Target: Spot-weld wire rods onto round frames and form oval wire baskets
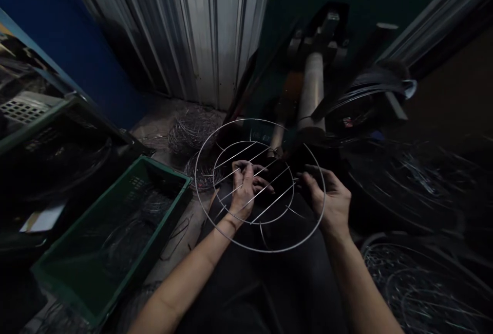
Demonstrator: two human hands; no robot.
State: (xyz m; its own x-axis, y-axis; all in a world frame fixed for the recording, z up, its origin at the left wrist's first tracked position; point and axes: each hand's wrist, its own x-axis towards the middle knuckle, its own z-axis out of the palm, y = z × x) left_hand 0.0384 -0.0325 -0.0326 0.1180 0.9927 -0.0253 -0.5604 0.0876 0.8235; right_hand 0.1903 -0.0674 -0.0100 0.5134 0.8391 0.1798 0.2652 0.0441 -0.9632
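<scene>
A round wire rack, with an outer ring, an inner ring, parallel bars and short wire spokes between the rings, is held level above my lap. My left hand reaches to its middle, thumb and forefinger pinched on a bar, the other fingers extending beneath the bars. At the right side, my right hand is beside the rings, with thumb and fingertips closed together near the inner ring. Whatever lies between those fingertips is too small and dark to name. Ahead of the rack stands a machine with a metal cylinder.
A green plastic crate holding wire pieces stands at the left. Tangled wire lies on the floor by the corrugated metal wall. On the right are a container of wire parts and a bundle of wires.
</scene>
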